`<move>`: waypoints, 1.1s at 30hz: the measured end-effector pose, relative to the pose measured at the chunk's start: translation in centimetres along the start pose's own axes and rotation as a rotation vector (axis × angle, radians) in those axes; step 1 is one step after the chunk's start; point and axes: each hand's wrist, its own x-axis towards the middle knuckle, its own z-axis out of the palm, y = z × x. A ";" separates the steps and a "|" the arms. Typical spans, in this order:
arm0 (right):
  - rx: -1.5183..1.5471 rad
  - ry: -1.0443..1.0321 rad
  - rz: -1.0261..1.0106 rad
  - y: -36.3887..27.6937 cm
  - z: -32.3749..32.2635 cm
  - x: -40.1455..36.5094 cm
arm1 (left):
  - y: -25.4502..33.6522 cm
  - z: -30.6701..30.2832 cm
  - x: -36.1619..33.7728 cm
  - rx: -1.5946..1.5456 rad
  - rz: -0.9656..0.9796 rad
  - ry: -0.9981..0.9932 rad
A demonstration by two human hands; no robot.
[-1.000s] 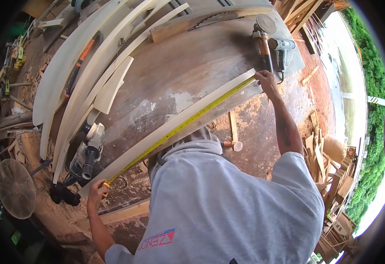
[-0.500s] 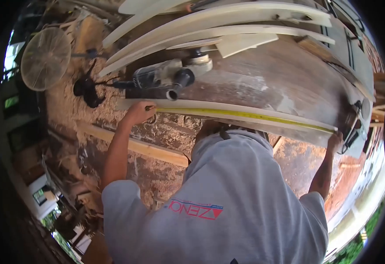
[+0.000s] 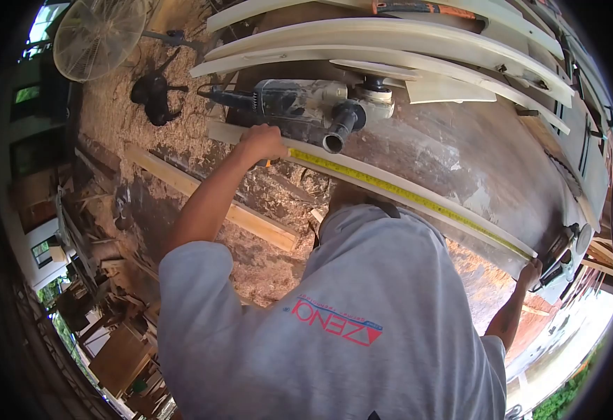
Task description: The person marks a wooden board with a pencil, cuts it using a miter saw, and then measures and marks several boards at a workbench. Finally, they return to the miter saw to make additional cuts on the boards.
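A yellow tape measure [image 3: 397,189] is stretched along a long pale wooden board [image 3: 226,131] at the table's near edge. My left hand [image 3: 263,145] is closed at the tape's left end, and a bit of orange-yellow case shows beneath the fingers. At the far right end, my right hand [image 3: 530,274] pinches the tape's tip against the board. Just beyond the board, near my left hand, lies a dusty angle grinder [image 3: 299,98] with a side handle and a round disc. Beside my right hand sits a second power tool [image 3: 562,257].
Curved pale wooden strips [image 3: 390,33] lie across the back of the brown table [image 3: 432,133], with an orange-and-black tool [image 3: 425,10] among them. A round fan [image 3: 100,35] stands at upper left. Sawdust and a loose plank [image 3: 261,227] cover the floor at left.
The view has shifted and tilted, so the board and tape now slope more steeply down to the right. Both hands still hold the tape's ends, and orange-yellow now shows under my left hand.
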 end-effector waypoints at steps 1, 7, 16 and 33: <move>0.001 0.002 -0.003 0.0 0.0 0.0 | 0.0 -0.2 0.0 -0.003 0.000 0.002; -0.024 -0.001 -0.040 -0.1 -0.3 0.5 | -0.3 -0.9 0.5 0.008 -0.037 -0.031; 0.009 0.015 -0.040 1.0 0.3 0.7 | -2.5 0.4 1.1 -0.098 -0.018 0.037; -0.150 0.018 -0.134 2.7 0.7 2.5 | -7.0 1.2 1.8 -0.148 -0.047 0.022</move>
